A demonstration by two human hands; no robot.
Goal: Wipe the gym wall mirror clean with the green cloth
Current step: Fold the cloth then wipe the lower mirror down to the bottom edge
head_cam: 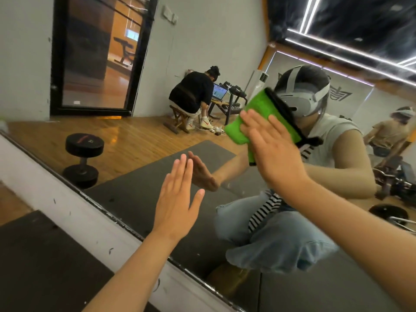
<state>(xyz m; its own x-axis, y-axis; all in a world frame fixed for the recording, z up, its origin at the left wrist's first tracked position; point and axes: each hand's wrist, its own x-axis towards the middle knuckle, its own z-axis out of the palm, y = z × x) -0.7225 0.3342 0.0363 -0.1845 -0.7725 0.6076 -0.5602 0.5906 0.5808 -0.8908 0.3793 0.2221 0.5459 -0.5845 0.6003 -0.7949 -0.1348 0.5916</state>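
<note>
The wall mirror (pixel 202 41) fills most of the view, above a white ledge (pixel 74 212) along its lower edge. Reflected in the mirror are a wooden floor, a black dumbbell (pixel 83 161) and a seated person at a laptop. The green cloth (pixel 254 118) lies flat against the glass, at the upper right. The right hand (pixel 274 149) presses on it, fingers straight and slightly spread. The left hand (pixel 177 199) holds nothing, its straight fingers touching the glass lower down.
</note>
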